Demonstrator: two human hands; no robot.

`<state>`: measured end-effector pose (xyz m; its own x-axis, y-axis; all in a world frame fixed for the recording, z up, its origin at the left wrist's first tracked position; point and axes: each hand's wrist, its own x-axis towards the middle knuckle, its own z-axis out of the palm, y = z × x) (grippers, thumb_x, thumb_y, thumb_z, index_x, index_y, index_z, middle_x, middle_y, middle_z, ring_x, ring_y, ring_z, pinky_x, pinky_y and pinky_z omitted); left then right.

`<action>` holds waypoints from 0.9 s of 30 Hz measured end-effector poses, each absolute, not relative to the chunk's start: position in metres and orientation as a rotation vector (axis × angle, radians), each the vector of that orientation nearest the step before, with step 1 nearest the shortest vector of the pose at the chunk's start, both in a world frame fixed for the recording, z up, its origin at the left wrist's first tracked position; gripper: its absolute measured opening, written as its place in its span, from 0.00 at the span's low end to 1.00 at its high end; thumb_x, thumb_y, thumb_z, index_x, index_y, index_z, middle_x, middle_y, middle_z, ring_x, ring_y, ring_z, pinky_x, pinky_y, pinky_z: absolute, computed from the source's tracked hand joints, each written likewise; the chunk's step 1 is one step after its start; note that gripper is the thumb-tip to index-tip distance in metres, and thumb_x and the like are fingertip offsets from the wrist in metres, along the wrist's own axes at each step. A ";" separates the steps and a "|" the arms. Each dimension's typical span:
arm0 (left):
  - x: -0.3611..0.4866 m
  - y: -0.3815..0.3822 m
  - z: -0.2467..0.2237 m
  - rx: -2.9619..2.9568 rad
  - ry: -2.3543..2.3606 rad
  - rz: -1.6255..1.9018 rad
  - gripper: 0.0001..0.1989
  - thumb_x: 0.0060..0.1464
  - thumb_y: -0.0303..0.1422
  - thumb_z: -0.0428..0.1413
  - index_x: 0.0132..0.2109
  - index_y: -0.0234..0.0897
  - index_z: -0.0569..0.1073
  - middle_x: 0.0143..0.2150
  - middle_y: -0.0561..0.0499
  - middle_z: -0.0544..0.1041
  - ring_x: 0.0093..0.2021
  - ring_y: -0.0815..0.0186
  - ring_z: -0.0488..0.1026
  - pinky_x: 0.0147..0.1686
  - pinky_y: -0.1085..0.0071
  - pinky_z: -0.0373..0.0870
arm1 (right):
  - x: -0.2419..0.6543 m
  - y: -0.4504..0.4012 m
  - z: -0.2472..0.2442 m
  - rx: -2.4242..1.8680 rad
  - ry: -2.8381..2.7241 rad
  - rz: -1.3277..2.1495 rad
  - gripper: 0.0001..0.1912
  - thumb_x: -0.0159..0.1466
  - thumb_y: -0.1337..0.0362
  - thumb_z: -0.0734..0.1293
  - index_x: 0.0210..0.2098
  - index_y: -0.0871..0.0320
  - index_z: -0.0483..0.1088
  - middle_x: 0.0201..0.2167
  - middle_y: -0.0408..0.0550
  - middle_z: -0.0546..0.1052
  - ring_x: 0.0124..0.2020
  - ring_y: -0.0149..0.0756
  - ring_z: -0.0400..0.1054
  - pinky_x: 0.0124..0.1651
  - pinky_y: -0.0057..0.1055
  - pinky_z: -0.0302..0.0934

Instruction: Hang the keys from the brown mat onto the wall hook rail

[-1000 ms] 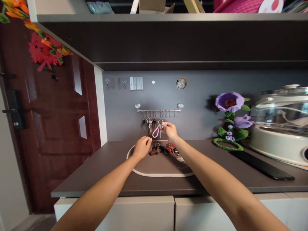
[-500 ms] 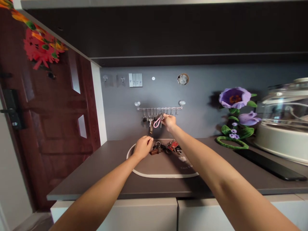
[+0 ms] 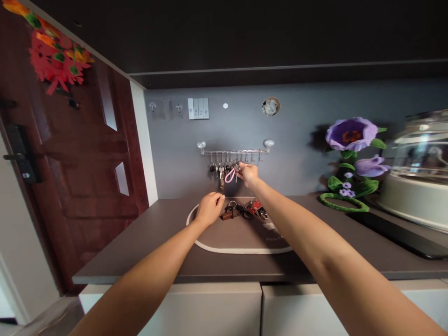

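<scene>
Against the grey wall, my right hand (image 3: 249, 174) pinches a bunch of keys with a pink loop strap (image 3: 230, 175) at the hooks of a clear hook rail (image 3: 235, 151). Whether its ring is on a hook is too small to tell. Left of it, several keys (image 3: 221, 173) dangle from the same rail. My left hand (image 3: 210, 208) is closed over the left part of a brown mat (image 3: 241, 240), just below the hanging keys; nothing shows in its fingers. On the mat lie a key ring with a brown tag (image 3: 228, 215) and a heap with a red fob (image 3: 256, 206).
A purple plush flower (image 3: 352, 135) on a green ring base stands at the right. Beside it are a black flat object (image 3: 399, 235) and a white appliance with a clear top (image 3: 416, 191). Overhead runs a dark shelf (image 3: 245, 42); a red-brown door (image 3: 84, 177) is at left.
The view has tilted and shifted slightly, so the shelf sits higher in the picture. My right hand stays at the rail with the pink-strapped keys; my left hand keeps its place over the mat.
</scene>
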<state>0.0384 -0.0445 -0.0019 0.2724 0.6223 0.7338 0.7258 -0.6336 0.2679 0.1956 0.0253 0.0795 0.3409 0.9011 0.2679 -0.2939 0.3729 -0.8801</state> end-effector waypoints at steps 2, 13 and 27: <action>0.038 -0.044 -0.002 -2.402 -1.283 -1.303 0.15 0.56 0.33 0.43 0.31 0.34 0.72 0.28 0.49 0.72 0.31 0.68 0.66 0.31 0.73 0.58 | 0.196 0.024 0.077 -0.837 -0.905 0.917 0.08 0.58 0.70 0.60 0.23 0.61 0.61 0.17 0.39 0.66 0.19 0.22 0.62 0.29 0.24 0.66; 0.035 -0.045 -0.003 -2.458 -1.303 -1.283 0.14 0.55 0.33 0.43 0.33 0.35 0.72 0.30 0.48 0.72 0.33 0.67 0.67 0.33 0.72 0.60 | 0.201 0.028 0.073 -0.973 -0.978 0.770 0.07 0.56 0.73 0.59 0.22 0.62 0.63 0.16 0.39 0.65 0.16 0.20 0.58 0.23 0.20 0.58; 0.041 -0.054 0.012 -2.704 -1.440 -1.300 0.10 0.48 0.31 0.50 0.35 0.34 0.74 0.33 0.49 0.75 0.32 0.68 0.69 0.35 0.72 0.64 | 0.213 -0.005 0.056 -1.027 -1.127 0.738 0.15 0.51 0.75 0.63 0.39 0.60 0.66 0.42 0.48 0.72 0.38 0.26 0.66 0.41 0.25 0.61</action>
<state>0.0406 -0.0539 0.0123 0.3261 0.7692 0.5495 0.6247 -0.6116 0.4854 0.2130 -0.0050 0.0559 0.2894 0.8853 0.3640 0.0204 0.3745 -0.9270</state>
